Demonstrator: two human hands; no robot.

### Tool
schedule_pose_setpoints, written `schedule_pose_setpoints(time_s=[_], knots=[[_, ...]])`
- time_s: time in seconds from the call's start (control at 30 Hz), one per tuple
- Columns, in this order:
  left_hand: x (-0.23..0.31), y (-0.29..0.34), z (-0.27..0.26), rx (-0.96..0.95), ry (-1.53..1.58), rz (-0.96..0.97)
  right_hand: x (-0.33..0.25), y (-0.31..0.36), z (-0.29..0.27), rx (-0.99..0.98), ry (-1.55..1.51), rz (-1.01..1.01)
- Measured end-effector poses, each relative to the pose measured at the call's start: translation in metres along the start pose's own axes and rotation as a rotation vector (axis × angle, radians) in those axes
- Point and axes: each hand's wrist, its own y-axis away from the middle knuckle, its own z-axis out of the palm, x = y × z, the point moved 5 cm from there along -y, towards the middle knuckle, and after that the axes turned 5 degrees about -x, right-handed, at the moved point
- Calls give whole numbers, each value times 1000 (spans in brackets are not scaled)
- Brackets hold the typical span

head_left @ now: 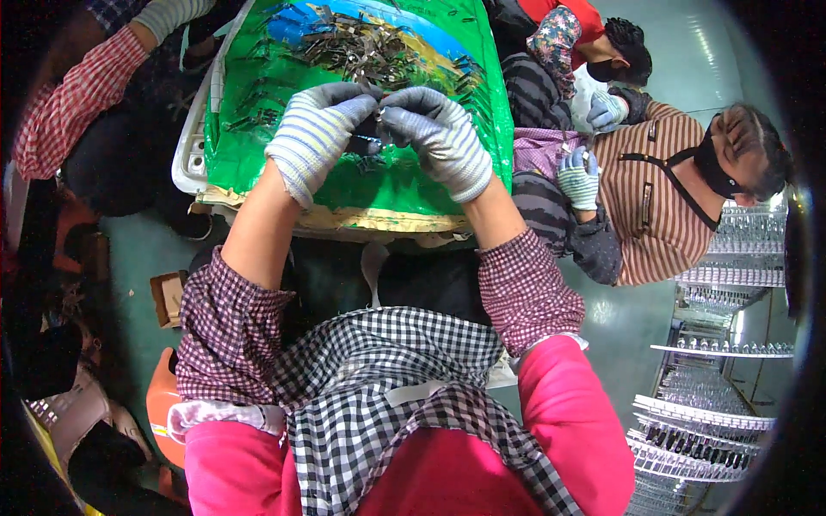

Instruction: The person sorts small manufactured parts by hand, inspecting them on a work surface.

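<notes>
My left hand (317, 138) and my right hand (440, 142), in striped knit gloves with grey-coated fingers, meet above a green printed plastic sheet (249, 163). Thumb and fingertips are pinched together on both. Whatever lies between the fingertips is small and dark, and its kind cannot be made out. Just beyond my hands, a heap of thin dark metal pieces (366, 53) lies on the sheet. More such pieces (258, 95) are scattered toward its left side, and others (465, 77) toward its right.
Under the sheet is a white plastic crate (191, 159). At right sits a person in a striped top (650, 189) with gloved hands; another person (585, 43) is beyond. A red-checked sleeve (82, 112) reaches in at left. Racks of small parts (701, 430) stand lower right, a cardboard box (168, 298) lower left.
</notes>
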Motion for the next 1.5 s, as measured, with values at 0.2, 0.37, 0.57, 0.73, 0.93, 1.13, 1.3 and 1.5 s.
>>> schedule_pose_setpoints(time_s=[0.2, 0.37, 0.57, 0.73, 0.93, 1.13, 1.3, 1.5], knots=[[1, 1, 1, 53, 2, -21, 16, -4, -2, -33, -238, 17], [3, 0, -1, 52, -3, 12, 20, -7, -2, -27, -258, 42], [-4, -6, -7, 103, -86, 44, 14, -8, -1, -11, -80, 32], [1, -4, 0, 92, -91, 54, 16, -8, -3, 5, -16, -8], [-1, -8, -1, 141, -278, 176, 20, -8, -4, 80, -52, 10], [0, -14, -1, 165, -328, 239, 27, -13, -1, 182, -63, -52], [8, -9, 2, 188, -285, 203, 15, -10, 1, 309, -19, -182], [7, -6, 4, 143, -226, 319, -4, -12, 5, 209, 117, -167]])
